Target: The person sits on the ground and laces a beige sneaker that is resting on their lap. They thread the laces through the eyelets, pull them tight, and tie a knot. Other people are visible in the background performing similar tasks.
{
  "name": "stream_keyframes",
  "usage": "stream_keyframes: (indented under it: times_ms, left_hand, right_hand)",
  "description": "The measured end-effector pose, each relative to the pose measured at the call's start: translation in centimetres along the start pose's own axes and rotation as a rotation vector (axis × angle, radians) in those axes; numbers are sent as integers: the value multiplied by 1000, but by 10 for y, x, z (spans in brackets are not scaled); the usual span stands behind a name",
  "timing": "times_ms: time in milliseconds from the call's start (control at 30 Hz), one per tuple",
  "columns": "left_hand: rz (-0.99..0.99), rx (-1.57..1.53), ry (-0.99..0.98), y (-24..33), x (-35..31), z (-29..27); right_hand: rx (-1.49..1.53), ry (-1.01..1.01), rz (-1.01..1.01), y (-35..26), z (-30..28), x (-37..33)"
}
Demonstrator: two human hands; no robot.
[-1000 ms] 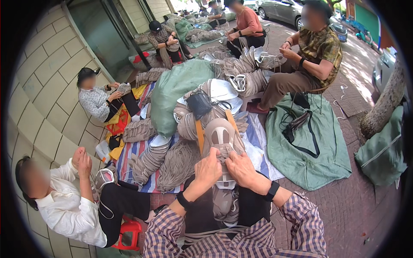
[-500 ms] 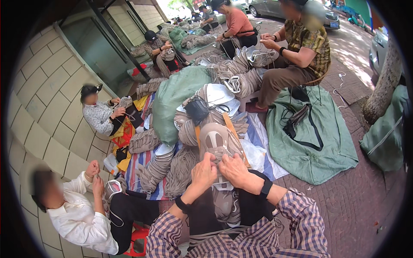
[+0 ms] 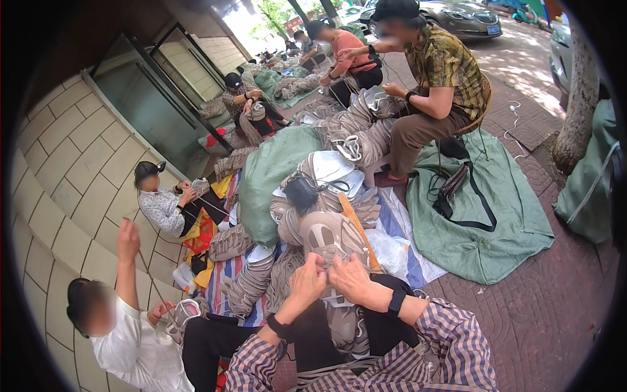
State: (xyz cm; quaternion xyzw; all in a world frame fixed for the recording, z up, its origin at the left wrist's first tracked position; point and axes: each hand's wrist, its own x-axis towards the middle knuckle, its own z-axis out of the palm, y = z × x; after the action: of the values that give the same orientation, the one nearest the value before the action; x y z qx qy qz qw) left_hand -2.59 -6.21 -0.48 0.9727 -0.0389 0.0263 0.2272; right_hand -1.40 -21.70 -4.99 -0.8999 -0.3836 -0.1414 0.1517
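Note:
A taupe and white shoe upper (image 3: 332, 228) lies in front of me over my lap, its toe pointing away. My left hand (image 3: 308, 282) is closed in a pinch at the left side of its lacing area. Close beside it, my right hand (image 3: 354, 282) pinches the right side, the fingertips of both nearly meeting. Whether a lace end is between the fingers is too small to tell. Below my hands, more of the same taupe uppers (image 3: 345, 326) hang between my knees.
Stacked uppers (image 3: 248, 284) and a green sack (image 3: 274, 173) lie ahead. A wooden strip (image 3: 359, 232) slants beside my work, near a clear plastic bag (image 3: 388, 251). A flat green sheet (image 3: 483, 215) spreads to the right. Co-workers sit close by; one at lower left has a raised hand (image 3: 128, 240).
My hands stay pinched at the upper's lacing area, barely shifted. The lower-left co-worker has raised one hand, drawing a cord up. At the right, another person has stretched an arm out leftward.

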Motion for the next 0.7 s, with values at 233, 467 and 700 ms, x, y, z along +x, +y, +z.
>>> stream_keyframes:
  times_ms: [233,467,700]
  left_hand:
    - [-36,-36,-18,5,-4,-8]
    - [146,14,130,3,-5,3]
    - [-16,-341,167,-9,-24,2]
  right_hand:
    - [16,-43,63,4,-16,-7]
    - [90,24,114,5,-7,-17]
    - [249,243,257,30,-19,-52]
